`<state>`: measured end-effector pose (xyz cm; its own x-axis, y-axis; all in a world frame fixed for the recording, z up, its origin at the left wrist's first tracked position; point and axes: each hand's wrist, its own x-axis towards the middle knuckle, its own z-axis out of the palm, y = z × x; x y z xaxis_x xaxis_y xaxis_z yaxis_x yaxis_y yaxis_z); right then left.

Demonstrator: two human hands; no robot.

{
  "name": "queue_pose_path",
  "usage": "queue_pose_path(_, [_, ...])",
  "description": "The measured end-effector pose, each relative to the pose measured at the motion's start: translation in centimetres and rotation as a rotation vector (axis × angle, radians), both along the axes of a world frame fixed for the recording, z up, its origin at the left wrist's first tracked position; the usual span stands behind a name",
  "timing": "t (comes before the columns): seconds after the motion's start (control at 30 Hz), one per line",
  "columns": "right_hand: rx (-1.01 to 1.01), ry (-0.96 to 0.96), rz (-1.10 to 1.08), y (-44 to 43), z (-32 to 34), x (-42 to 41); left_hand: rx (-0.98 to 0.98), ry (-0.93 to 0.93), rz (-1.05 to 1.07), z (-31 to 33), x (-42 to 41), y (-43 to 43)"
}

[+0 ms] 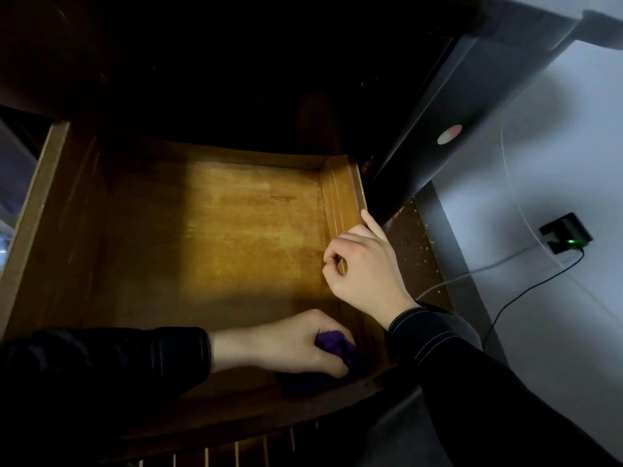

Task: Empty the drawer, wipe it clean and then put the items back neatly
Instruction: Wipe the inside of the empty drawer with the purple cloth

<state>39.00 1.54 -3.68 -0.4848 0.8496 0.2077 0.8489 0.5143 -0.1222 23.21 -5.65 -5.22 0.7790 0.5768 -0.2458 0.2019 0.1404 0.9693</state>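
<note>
The wooden drawer (215, 237) is pulled out below me, and nothing lies on its bare, worn bottom. My left hand (286, 345) reaches across into the near right corner and grips a bunched purple cloth (337, 357), which presses against the drawer bottom beside the front wall. My right hand (364, 267) rests on the drawer's right side wall (340, 197), fingers curled over the top edge and thumb lying along its outer side. Both arms wear dark sleeves.
Dark furniture (236, 79) overhangs the drawer's back. A closed laptop (448, 129) leans at the right. On the pale floor lie a black charger (566, 232) with a green light and cables (505, 264). Slats (236, 453) show below the drawer front.
</note>
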Motion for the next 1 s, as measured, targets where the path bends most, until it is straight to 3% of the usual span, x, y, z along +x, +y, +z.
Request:
queue_pose_path(0.1, [-0.003,-0.018,-0.003,0.0,0.0,0.0,-0.02,0.316,-0.058,-0.7,0.8,0.5])
queue_pose_path(0.17, [-0.001,-0.019,-0.003,0.1,0.0,0.0,-0.016,0.384,-0.061,-0.5,1.4,0.7])
queue_pose_path(0.27, [0.008,-0.012,0.0,0.1,-0.1,0.0,0.088,0.309,-0.035,0.2,1.9,0.6])
queue_pose_path(0.4, [0.018,-0.001,0.009,0.1,-0.3,0.1,0.013,0.072,0.022,0.7,1.3,0.3])
queue_pose_path(0.5, [0.015,-0.01,0.001,0.2,-0.2,0.1,0.012,0.202,0.043,-0.3,1.8,0.2])
queue_pose_path(0.6, [0.012,-0.015,-0.004,0.1,-0.2,0.0,0.147,0.336,0.004,-0.7,2.3,0.2])
queue_pose_path(0.67, [0.008,-0.003,0.0,0.1,-0.1,0.1,0.2,0.213,0.015,-0.1,2.2,0.2])
queue_pose_path(0.73, [0.006,0.007,0.003,0.2,-0.1,0.1,0.125,0.011,0.03,0.8,2.0,0.0])
queue_pose_path(0.8, [0.002,0.002,0.003,0.2,-0.1,0.1,0.063,-0.068,0.052,1.0,1.9,0.0])
queue_pose_path(1.0, [0.0,-0.002,0.0,0.0,0.0,0.0,0.119,0.133,-0.038,0.2,1.9,0.5])
